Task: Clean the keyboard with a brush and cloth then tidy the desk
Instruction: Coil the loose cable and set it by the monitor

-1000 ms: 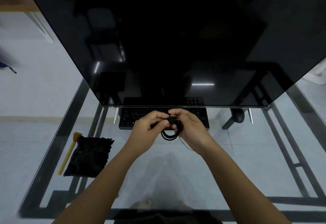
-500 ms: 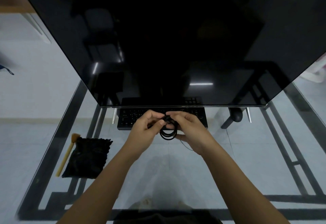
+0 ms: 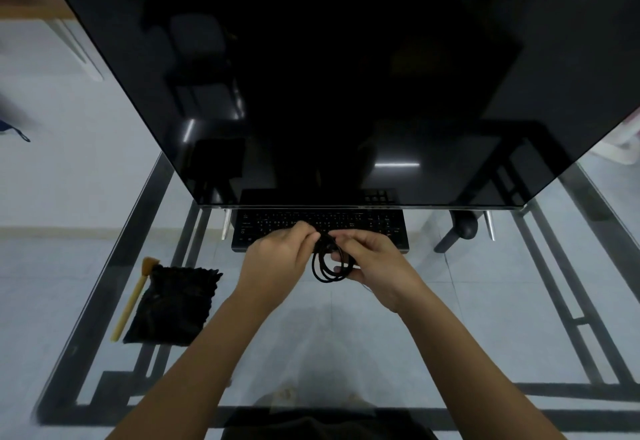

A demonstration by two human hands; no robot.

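A black keyboard lies on the glass desk under the lower edge of the monitor. Just in front of it, my left hand and my right hand hold a coiled black cable between them. The left hand pinches the top of the coil. The right hand's fingers grip its right side, and the loops hang down. At the left of the desk, a black cloth lies flat with a brush with a yellow handle along its left edge.
A large dark monitor fills the upper half of the view and overhangs the keyboard's far rows. A black mouse sits to the right of the keyboard, near a monitor foot. The desk's dark metal frame shows through the glass.
The coil hangs lower and more open between my hands, with its loops now showing clearly. Both hands stay in front of the keyboard and have shifted only slightly.
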